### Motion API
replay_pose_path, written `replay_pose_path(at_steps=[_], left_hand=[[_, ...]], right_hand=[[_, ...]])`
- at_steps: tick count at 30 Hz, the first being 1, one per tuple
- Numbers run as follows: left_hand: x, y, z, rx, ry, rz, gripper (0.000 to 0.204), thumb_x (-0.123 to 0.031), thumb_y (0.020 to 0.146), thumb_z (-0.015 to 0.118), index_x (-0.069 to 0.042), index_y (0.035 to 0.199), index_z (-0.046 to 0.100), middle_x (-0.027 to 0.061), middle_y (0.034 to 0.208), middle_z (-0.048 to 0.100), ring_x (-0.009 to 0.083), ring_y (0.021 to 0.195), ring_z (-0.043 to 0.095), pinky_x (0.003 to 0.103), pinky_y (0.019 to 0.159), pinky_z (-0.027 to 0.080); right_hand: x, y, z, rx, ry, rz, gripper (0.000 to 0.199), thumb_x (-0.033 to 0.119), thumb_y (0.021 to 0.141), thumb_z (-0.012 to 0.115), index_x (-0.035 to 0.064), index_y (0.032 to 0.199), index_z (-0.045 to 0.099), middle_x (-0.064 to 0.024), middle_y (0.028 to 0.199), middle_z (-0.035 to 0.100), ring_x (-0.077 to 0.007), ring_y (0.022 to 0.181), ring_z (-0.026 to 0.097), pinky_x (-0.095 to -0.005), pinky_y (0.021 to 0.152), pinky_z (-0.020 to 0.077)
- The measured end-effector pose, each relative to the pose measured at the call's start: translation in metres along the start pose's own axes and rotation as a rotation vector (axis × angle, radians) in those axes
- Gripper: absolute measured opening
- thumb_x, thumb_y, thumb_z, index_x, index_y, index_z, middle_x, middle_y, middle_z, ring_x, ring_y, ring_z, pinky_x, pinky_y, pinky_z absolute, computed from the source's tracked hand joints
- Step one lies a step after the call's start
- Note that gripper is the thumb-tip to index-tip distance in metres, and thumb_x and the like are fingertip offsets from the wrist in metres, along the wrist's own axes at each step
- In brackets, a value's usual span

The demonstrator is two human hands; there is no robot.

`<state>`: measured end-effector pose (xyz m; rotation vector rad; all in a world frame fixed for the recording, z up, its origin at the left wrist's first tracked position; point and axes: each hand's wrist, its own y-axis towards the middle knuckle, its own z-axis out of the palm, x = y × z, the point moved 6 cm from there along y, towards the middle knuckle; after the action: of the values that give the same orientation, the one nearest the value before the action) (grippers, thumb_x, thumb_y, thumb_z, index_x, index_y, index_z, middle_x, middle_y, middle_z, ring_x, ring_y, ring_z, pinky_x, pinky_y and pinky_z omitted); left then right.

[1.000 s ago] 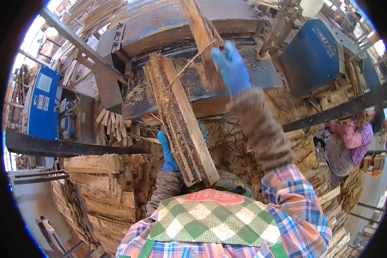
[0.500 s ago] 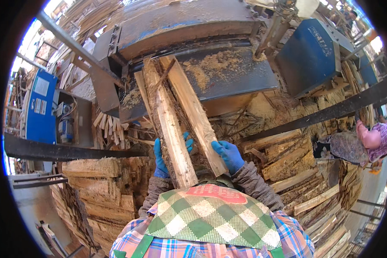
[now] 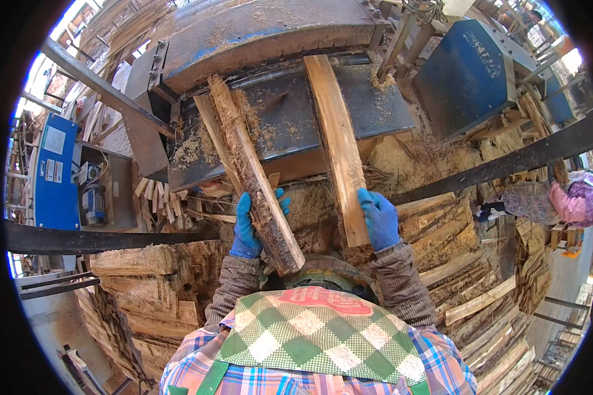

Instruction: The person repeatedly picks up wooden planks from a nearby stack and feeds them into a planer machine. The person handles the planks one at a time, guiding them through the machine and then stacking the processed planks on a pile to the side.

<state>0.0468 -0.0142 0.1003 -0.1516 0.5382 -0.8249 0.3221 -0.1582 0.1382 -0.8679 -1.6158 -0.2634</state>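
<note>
At the far left of the frame stands a blue panel, with a small motor in an open metal housing just beside it. Below them, in the lower left, rough wood is piled in a stack.

Nearer the middle, the person's left hand, in a blue glove, has its fingers wrapped around a bark-edged board, the thumb on one side and fingertips showing past the other. The board slants from the middle of the frame toward the upper left, over the dark, sawdust-strewn tabletop. A narrower strip lies partly behind it (whether that hand holds the strip too cannot be told).

Right of centre, a pale board reaches up across the tabletop, well apart from the bark-edged one. The right hand, also gloved in blue, is at its lower end, fingers closed on the right edge; its grip underneath is hidden.

Farther right come a pile of boards, a blue machine cover in the upper right, and another person at the edge, in a pink sleeve.
</note>
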Motion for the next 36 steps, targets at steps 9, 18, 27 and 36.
replay_pose_path(at_steps=[9, 18, 27, 36], left_hand=[[-0.002, 0.009, 0.0, -0.023, 0.025, -0.013, 0.09, -0.063, 0.097, 0.057, -0.007, 0.161, 0.028, 0.0212, 0.155, 0.046, 0.0386, 0.139, 0.05, 0.055, 0.113, 0.05], [0.002, 0.004, -0.014, -0.09, -0.026, -0.032, 0.097, -0.064, 0.094, 0.06, -0.006, 0.162, 0.023, 0.0233, 0.157, 0.042, 0.0424, 0.14, 0.048, 0.057, 0.115, 0.047], [0.006, 0.001, -0.026, -0.164, 0.165, -0.047, 0.111, -0.077, 0.088, 0.057, -0.006, 0.163, 0.019, 0.0235, 0.161, 0.035, 0.0423, 0.141, 0.047, 0.056, 0.116, 0.046], [-0.003, 0.01, -0.031, -0.039, 0.069, -0.012, 0.099, -0.067, 0.093, 0.06, -0.005, 0.162, 0.024, 0.0282, 0.157, 0.04, 0.046, 0.139, 0.048, 0.058, 0.113, 0.048]], right_hand=[[0.026, 0.046, 0.003, 0.112, -0.165, 0.036, 0.06, 0.058, 0.099, 0.063, 0.0004, 0.114, 0.071, -0.0064, 0.078, 0.063, -0.0148, 0.069, 0.056, -0.0347, 0.065, 0.0502], [0.09, 0.139, 0.048, -0.355, -0.561, -0.476, 0.051, 0.038, 0.106, 0.057, 0.0025, 0.143, 0.058, -0.0168, 0.105, 0.069, -0.0277, 0.092, 0.069, -0.0387, 0.081, 0.0574], [0.104, 0.224, 0.077, -0.458, -0.186, -0.309, 0.049, 0.039, 0.107, 0.051, 0.0073, 0.145, 0.057, -0.0183, 0.129, 0.062, -0.0352, 0.118, 0.063, -0.0446, 0.099, 0.0521], [0.162, 0.166, 0.18, 0.154, -0.584, -1.033, 0.067, 0.059, 0.106, 0.039, 0.0105, 0.152, 0.048, -0.0198, 0.137, 0.062, -0.0353, 0.12, 0.064, -0.0455, 0.111, 0.0474]])
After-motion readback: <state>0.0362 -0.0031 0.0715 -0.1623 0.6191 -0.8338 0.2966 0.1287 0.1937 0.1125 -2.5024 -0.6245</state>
